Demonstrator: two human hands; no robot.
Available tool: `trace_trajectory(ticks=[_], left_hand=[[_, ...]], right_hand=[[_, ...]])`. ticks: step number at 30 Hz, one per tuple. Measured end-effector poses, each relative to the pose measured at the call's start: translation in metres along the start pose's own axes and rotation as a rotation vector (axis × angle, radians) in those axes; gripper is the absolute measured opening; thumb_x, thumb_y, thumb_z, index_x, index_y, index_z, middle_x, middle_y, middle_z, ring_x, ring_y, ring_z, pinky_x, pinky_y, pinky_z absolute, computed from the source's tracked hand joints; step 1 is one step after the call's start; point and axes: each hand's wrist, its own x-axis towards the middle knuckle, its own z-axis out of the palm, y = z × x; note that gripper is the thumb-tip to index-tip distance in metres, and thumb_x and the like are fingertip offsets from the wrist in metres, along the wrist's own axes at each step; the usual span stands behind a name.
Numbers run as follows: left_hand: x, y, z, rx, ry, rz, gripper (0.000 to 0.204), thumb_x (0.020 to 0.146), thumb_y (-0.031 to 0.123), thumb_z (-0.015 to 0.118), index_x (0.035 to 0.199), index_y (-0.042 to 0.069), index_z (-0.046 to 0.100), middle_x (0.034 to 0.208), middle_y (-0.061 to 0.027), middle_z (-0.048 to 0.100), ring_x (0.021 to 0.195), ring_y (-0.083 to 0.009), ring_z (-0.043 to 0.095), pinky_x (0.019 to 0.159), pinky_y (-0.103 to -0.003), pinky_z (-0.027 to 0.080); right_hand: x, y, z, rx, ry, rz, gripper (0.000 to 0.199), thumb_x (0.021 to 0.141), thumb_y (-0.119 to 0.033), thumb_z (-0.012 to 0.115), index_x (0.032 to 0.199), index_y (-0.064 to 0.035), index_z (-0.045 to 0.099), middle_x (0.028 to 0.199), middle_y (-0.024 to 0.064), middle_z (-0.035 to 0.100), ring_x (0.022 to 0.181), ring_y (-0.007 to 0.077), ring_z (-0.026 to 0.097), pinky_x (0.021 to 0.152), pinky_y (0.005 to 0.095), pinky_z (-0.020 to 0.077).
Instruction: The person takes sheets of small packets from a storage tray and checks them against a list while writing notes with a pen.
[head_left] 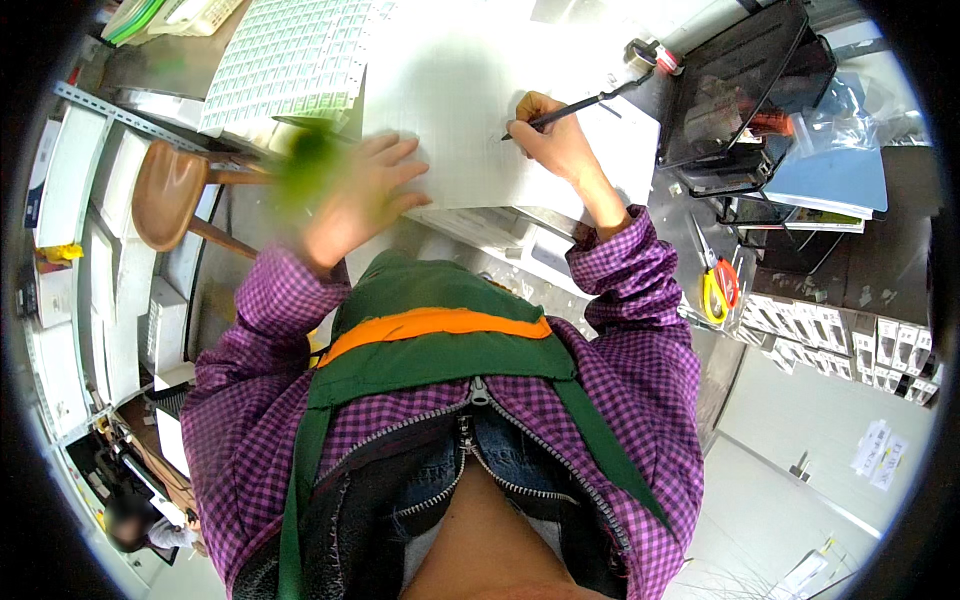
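Observation:
My right hand [553,137] grips a slim black pen [565,113], its tip low over a large white sheet [440,150]. A thin black strand runs from the pen's back end toward a small round container at the far side. At the sheet's near left edge is my left hand [365,195], fingers spread and somewhat smeared by motion, holding nothing I can see. Just left of it hangs a bright green blur [315,165], too smeared to name. Glare washes out the sheet's far part.
Beyond my left hand lie sheets of green-printed labels [290,70]. A wooden stool [170,195] stands at the left. To the right are a black mesh rack [735,90], a blue folder [830,180] and scissors with red and yellow handles [716,285]. A person [135,520] is at lower left.

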Motion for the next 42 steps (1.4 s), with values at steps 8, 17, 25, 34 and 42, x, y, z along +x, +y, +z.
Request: trace_trajectory(ticks=[8, 17, 25, 34, 42], left_hand=[[0.000, -0.004, -0.006, -0.003, -0.036, 0.059, 0.057, 0.069, 0.016, 0.087, 0.122, 0.007, 0.068, 0.142, -0.0154, 0.057, 0.134, -0.0379, 0.049, 0.109, -0.046, 0.044], [-0.004, -0.010, -0.002, -0.017, -0.030, 0.074, 0.056, 0.071, 0.015, 0.085, 0.124, 0.007, 0.067, 0.142, -0.0152, 0.057, 0.135, -0.0391, 0.048, 0.109, -0.047, 0.044], [-0.001, -0.014, -0.008, -0.057, -0.057, 0.101, 0.052, 0.073, 0.014, 0.083, 0.122, 0.005, 0.067, 0.142, -0.0159, 0.057, 0.135, -0.0390, 0.049, 0.108, -0.046, 0.045], [-0.002, -0.011, -0.008, -0.082, -0.056, 0.072, 0.058, 0.070, 0.009, 0.084, 0.124, 0.006, 0.066, 0.142, -0.0152, 0.057, 0.136, -0.0391, 0.048, 0.110, -0.046, 0.044], [-0.003, -0.012, -0.006, -0.095, -0.047, 0.071, 0.058, 0.070, 0.008, 0.084, 0.126, 0.006, 0.065, 0.143, -0.0148, 0.056, 0.137, -0.0396, 0.046, 0.111, -0.047, 0.043]], right_hand=[[0.001, 0.000, 0.000, -0.044, -0.082, -0.127, 0.015, 0.088, -0.016, 0.070, 0.084, -0.0037, 0.061, 0.067, -0.0028, 0.053, 0.064, 0.0068, 0.049, 0.057, 0.0250, 0.0392], [0.000, 0.001, 0.000, -0.057, -0.038, -0.081, 0.015, 0.086, -0.013, 0.068, 0.079, -0.0041, 0.057, 0.066, -0.0049, 0.048, 0.062, 0.0055, 0.043, 0.056, 0.0249, 0.0357], [0.006, 0.018, -0.008, 0.062, 0.075, -0.013, 0.017, 0.085, -0.015, 0.072, 0.084, -0.0008, 0.063, 0.070, 0.0025, 0.058, 0.068, 0.0111, 0.053, 0.061, 0.0281, 0.0435], [0.005, 0.011, -0.007, -0.015, 0.075, -0.110, 0.020, 0.085, -0.018, 0.073, 0.087, -0.0003, 0.065, 0.068, 0.0029, 0.057, 0.065, 0.0120, 0.051, 0.061, 0.0309, 0.0447], [0.004, 0.020, -0.010, -0.046, 0.097, -0.074, 0.019, 0.085, -0.019, 0.073, 0.086, -0.0015, 0.065, 0.069, 0.0035, 0.059, 0.066, 0.0125, 0.052, 0.060, 0.0301, 0.0432]])
